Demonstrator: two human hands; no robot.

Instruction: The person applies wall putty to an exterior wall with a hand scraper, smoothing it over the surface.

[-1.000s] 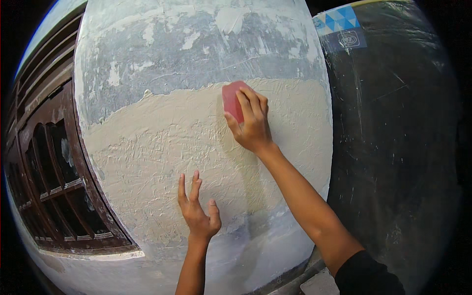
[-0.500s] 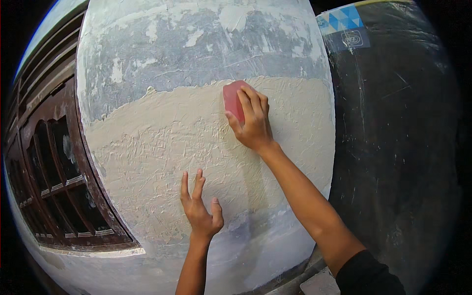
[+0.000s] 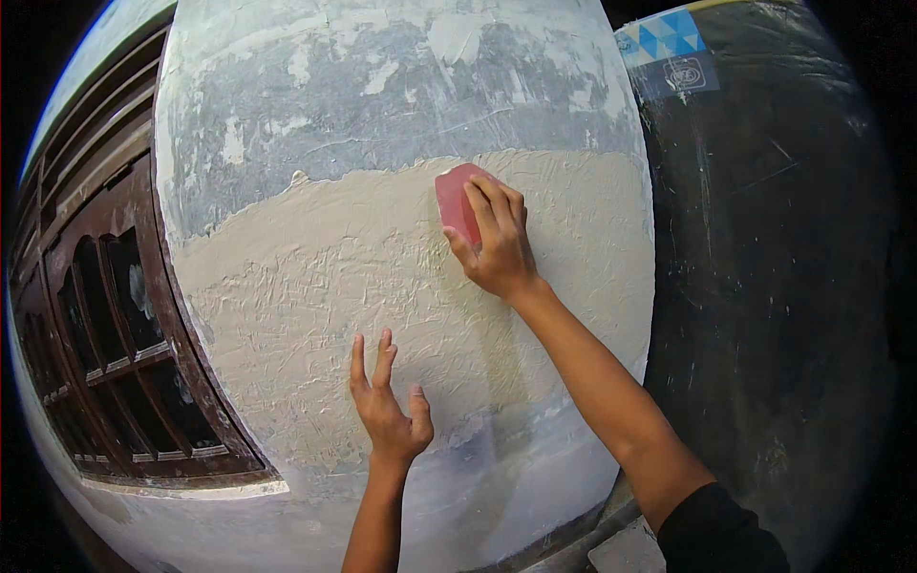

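Note:
My right hand [image 3: 499,237] grips a flat pinkish-red spreader [image 3: 457,202], holding its face close against the wall. Under it lies a broad coat of cream filler [image 3: 315,277], rough with ridges and small peaks. The spreader sits just below the coat's ragged upper edge. Above that edge shows bare grey wall [image 3: 382,105] with white patches. Lower down and to the left, my left hand [image 3: 394,411] is raised before the coat with its fingers apart and nothing in it. Whether its fingertips touch the wall cannot be told.
A dark brown wooden window [image 3: 124,363] with barred panes and slats above is set in the wall at the left. Along the right stands a large black sheet [image 3: 764,286] with a blue and white label [image 3: 669,53]. A grey block [image 3: 626,552] lies at the wall's foot.
My right hand and the spreader have shifted slightly down and right along the coat. The left hand keeps almost the same place and pose.

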